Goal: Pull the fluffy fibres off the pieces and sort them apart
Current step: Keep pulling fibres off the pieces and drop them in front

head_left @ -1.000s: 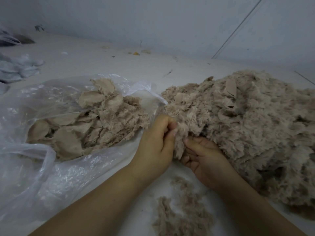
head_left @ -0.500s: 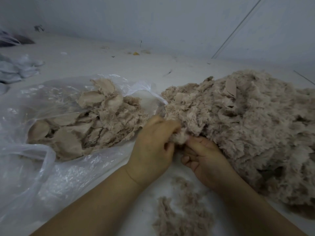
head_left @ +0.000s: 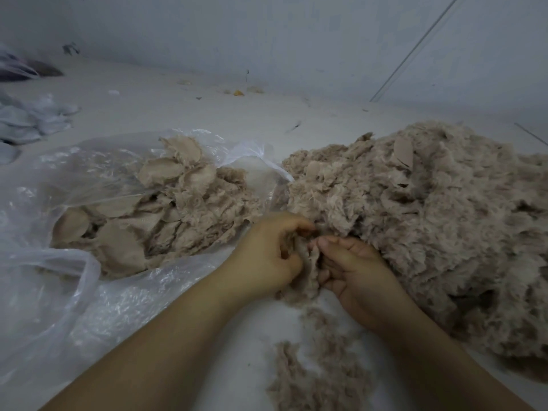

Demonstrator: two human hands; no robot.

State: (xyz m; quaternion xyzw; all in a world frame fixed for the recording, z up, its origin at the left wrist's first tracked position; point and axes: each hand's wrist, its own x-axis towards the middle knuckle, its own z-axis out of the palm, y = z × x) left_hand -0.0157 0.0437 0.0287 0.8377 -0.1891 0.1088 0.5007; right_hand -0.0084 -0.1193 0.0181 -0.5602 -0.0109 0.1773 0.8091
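Observation:
A big heap of beige fluffy pieces (head_left: pixel 421 221) fills the right side of the white surface. At its near-left edge both hands hold one fluffy piece (head_left: pixel 308 271) between them. My left hand (head_left: pixel 267 256) has its fingers curled into the fibres on the piece's left side. My right hand (head_left: pixel 353 268) grips the piece from the right, palm turned up, thumb on top. A small pile of loose pulled fibres (head_left: pixel 314 369) lies below the hands. More beige pieces (head_left: pixel 154 215) lie on a clear plastic bag on the left.
The clear plastic bag (head_left: pixel 59 292) spreads over the left and near-left. Pale grey fabric pieces (head_left: pixel 26 120) sit at the far left edge. A grey wall (head_left: pixel 267 40) rises behind the surface, with small scraps (head_left: pixel 237 91) along its foot.
Both hands have drawn a piece a little toward me out of the heap's edge. My left hand's fingers have curled deeper into the fibres. The piles have not changed.

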